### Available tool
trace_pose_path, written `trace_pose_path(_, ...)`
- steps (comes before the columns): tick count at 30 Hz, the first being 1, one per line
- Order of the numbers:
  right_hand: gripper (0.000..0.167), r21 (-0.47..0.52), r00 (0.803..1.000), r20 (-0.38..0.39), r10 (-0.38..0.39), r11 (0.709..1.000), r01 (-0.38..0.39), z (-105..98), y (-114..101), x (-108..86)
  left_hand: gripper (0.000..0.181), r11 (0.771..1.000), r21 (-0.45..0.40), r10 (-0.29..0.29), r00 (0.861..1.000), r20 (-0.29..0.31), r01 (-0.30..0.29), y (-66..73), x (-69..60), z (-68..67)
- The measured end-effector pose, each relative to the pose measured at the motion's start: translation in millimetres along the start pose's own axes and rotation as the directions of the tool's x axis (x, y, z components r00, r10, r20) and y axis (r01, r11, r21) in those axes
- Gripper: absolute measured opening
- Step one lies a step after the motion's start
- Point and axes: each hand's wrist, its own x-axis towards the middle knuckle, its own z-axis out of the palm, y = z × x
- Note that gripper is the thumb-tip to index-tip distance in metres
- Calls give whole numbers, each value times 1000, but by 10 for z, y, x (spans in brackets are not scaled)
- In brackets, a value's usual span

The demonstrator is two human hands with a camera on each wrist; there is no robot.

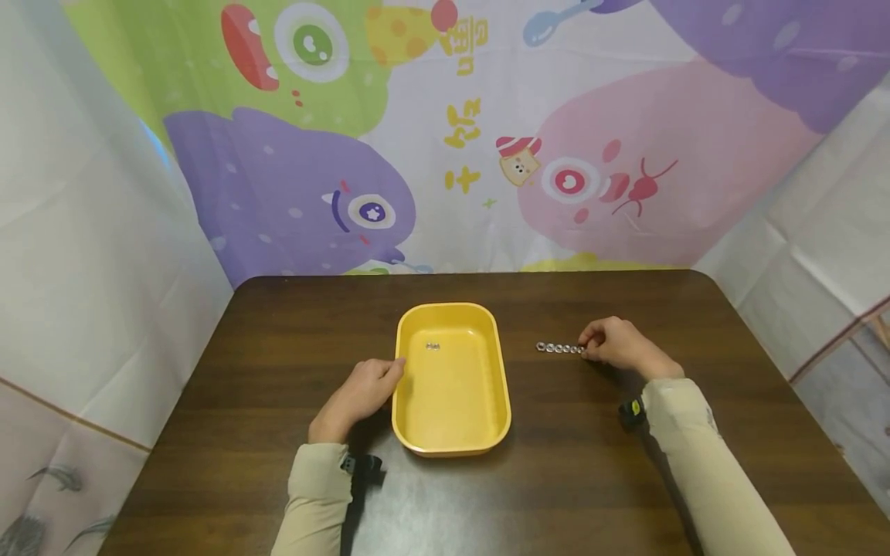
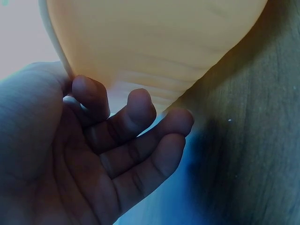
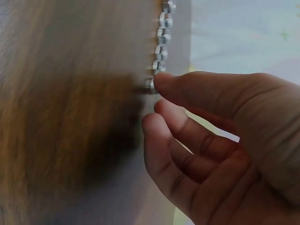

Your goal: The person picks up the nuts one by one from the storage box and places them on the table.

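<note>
A yellow rectangular tray (image 1: 452,401) stands on the table, with two small metal nuts (image 1: 433,347) inside near its far left. My left hand (image 1: 361,390) grips its left rim; in the left wrist view the curled fingers (image 2: 140,105) lie against the outer wall, and the thumb's tip is hidden. To the right, several metal nuts (image 1: 558,349) form a straight row. At the row's right end my right hand (image 1: 617,344) pinches the last nut (image 3: 150,86), which the thumb partly covers in the right wrist view. The other fingers are loosely curled below it.
The dark wooden table (image 1: 556,479) meets a cartoon-printed curtain (image 1: 445,232) at its back edge. Pale cloth (image 1: 90,232) hangs on both sides. A small black device (image 1: 365,467) sits at the left wrist, and another black device (image 1: 631,411) at the right.
</note>
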Motion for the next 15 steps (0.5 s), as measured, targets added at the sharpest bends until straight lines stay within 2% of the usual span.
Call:
trace_pose_path(8, 23, 29, 993, -115, -14, 999, 18, -23, -98, -70, 48, 1000, -5, -16, 1000, -1, 16, 1, -9, 6)
trace_pose_path(15, 27, 64, 982, -186, -27, 997, 39, -58, -244, -84, 48, 1000, -4, -26, 1000, 12, 26, 7, 1, -2)
